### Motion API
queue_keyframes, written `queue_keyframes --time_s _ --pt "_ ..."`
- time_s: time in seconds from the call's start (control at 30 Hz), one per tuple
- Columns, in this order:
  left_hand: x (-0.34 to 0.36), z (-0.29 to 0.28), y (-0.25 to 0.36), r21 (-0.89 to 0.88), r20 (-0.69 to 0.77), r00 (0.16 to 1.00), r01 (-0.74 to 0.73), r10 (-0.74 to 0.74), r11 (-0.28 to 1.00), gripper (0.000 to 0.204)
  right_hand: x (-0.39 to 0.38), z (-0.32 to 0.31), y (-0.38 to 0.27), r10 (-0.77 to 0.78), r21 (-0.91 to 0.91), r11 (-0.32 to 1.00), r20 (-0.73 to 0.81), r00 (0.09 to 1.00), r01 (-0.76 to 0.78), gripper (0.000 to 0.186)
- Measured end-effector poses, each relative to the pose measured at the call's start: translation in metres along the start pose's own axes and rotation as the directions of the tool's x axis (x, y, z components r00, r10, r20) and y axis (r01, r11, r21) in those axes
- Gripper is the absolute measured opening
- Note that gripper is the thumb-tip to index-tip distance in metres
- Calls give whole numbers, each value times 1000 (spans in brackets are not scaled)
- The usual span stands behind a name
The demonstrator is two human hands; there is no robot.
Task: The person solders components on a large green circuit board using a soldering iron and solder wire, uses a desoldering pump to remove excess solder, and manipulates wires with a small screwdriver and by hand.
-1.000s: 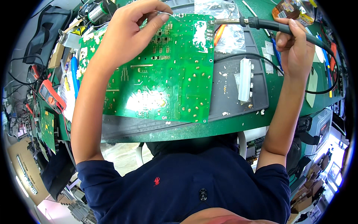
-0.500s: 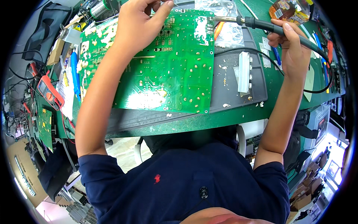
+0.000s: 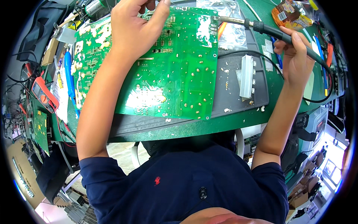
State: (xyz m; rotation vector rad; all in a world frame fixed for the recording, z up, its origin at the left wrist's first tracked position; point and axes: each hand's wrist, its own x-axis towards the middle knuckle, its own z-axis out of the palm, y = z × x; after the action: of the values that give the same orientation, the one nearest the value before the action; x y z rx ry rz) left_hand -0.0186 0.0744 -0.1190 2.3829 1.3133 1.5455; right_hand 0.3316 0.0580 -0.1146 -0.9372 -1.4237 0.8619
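A large green circuit board (image 3: 192, 86) lies before me, with cream-coloured blobs along its left side. My right hand (image 3: 296, 54) is closed round the black handle of a soldering iron (image 3: 270, 31). The iron's metal tip rests at or just above the solder pads by the board's far right corner. Over the board's far edge is my left hand (image 3: 138, 33), its fingers bent and partly cut off by the top of the view. From them a thin strand of solder wire (image 3: 192, 11) seems to run toward the iron's tip.
Under the board is a grey mat (image 3: 259, 84) bearing a pale ribbed strip (image 3: 247, 76) and crumbs. The iron's black cable loops across the right side. A red multimeter (image 3: 44, 95) sits at left, a solder spool (image 3: 94, 7) far left, and a snack bag (image 3: 292, 15) far right.
The whole view has shifted slightly, with the board's near edge lower in the picture. The iron's tip remains by the same corner, and both hands keep nearly the same pose.
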Motion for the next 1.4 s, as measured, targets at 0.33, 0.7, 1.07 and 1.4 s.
queue_keyframes --time_s 0.33,0.7,1.07,1.4 --pt "1 2 -1 3 16 1000 -24 24 1000 6 -3 1 -3 -55 -41 998 24 998 56 34" --pt "0 3 -1 -13 8 1000 -2 3 1000 7 -5 1 -7 -93 -99 990 56 994 98 34" --pt "0 2 0 12 16 1000 -3 2 1000 6 -5 3 -8 -102 -93 990 15 995 103 33" --pt "0 3 -1 -5 17 1000 -12 12 1000 5 -6 4 -8 -137 -96 985 64 989 142 33"
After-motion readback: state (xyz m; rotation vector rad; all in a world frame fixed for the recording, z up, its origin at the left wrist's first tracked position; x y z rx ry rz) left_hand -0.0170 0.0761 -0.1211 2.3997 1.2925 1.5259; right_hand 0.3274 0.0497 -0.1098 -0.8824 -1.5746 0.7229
